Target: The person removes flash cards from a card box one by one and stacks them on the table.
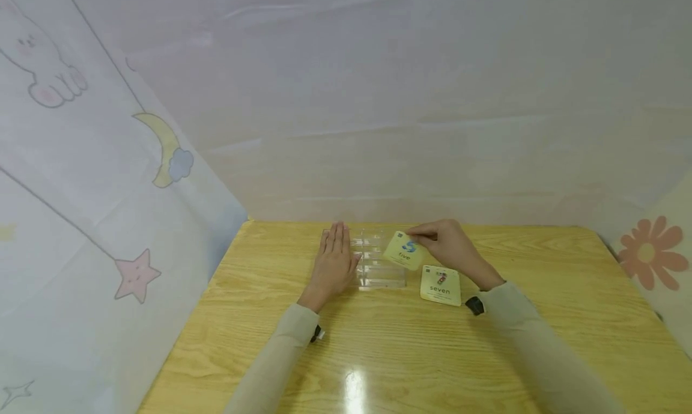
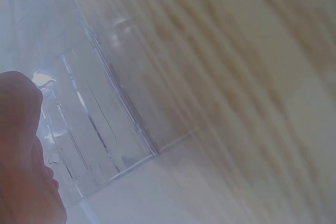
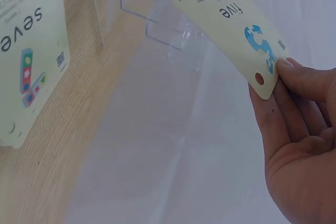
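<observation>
A clear plastic stepped rack (image 1: 381, 276) stands near the back edge of the table. My left hand (image 1: 334, 264) rests on its left part with straight fingers, covering some of it. With thumb and fingers, my right hand (image 1: 451, 246) pinches a cream number card (image 1: 402, 252) by its corner; it reads "five" under a blue 5. The card is tilted and overlaps the rack's right side in the head view. In the right wrist view a small round hole shows near its pinched corner. Below my right hand lies a stack of cards (image 1: 440, 286), "seven" on top.
The wooden table (image 1: 389, 354) carries the rack and cards. Right behind it hangs a pale wall sheet (image 1: 378, 131), with a printed moon (image 1: 162, 146) and star (image 1: 137, 276) to the left and a flower (image 1: 651, 252) to the right.
</observation>
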`<act>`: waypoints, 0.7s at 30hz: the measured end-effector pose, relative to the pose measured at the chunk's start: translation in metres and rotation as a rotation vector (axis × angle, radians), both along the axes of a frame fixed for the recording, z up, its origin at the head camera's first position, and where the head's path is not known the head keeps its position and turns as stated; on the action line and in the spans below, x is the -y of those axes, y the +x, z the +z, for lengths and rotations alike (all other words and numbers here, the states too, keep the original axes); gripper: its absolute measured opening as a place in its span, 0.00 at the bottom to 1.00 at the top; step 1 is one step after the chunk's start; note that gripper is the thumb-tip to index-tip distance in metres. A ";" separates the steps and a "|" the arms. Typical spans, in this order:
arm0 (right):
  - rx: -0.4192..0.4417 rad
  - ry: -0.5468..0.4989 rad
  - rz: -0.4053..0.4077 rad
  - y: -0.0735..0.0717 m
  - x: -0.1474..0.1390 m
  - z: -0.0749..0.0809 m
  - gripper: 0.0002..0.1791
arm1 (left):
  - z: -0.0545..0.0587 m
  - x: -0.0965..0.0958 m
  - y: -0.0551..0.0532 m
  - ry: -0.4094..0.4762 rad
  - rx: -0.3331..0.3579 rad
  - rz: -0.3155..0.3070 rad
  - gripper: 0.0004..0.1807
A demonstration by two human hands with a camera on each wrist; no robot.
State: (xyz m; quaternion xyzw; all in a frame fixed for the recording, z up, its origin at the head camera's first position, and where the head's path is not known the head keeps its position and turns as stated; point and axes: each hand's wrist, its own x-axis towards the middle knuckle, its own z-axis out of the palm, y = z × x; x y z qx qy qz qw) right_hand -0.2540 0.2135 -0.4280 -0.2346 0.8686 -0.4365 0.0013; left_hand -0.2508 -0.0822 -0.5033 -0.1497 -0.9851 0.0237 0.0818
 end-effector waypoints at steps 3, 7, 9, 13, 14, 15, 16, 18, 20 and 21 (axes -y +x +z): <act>0.020 -0.010 -0.003 0.000 -0.005 -0.001 0.14 | -0.001 0.001 -0.001 0.003 0.000 -0.001 0.42; 0.031 -0.004 -0.010 0.001 -0.009 -0.002 0.14 | -0.001 0.001 -0.001 0.008 -0.008 -0.003 0.41; 0.030 0.008 -0.013 0.001 -0.010 -0.002 0.15 | -0.001 0.001 -0.001 0.010 -0.012 -0.004 0.41; 0.027 0.032 -0.021 0.002 -0.011 -0.002 0.15 | 0.000 0.002 -0.001 0.018 -0.018 -0.004 0.41; 0.027 0.035 -0.023 0.002 -0.011 -0.002 0.15 | 0.000 0.003 -0.001 0.019 -0.019 -0.005 0.41; 0.029 0.038 -0.025 0.001 -0.012 -0.003 0.15 | 0.000 0.003 -0.001 0.018 -0.020 -0.005 0.41; 0.030 0.040 -0.027 0.001 -0.012 -0.003 0.15 | 0.000 0.003 -0.001 0.020 -0.019 -0.005 0.41; 0.035 0.038 -0.030 0.000 -0.015 -0.005 0.15 | 0.000 0.003 -0.001 0.020 -0.017 -0.007 0.41; 0.043 0.035 -0.031 -0.001 -0.018 -0.007 0.15 | 0.000 0.004 -0.001 0.018 -0.011 -0.007 0.42; 0.047 0.034 -0.031 -0.002 -0.020 -0.008 0.15 | 0.000 0.004 -0.001 0.018 -0.009 -0.007 0.42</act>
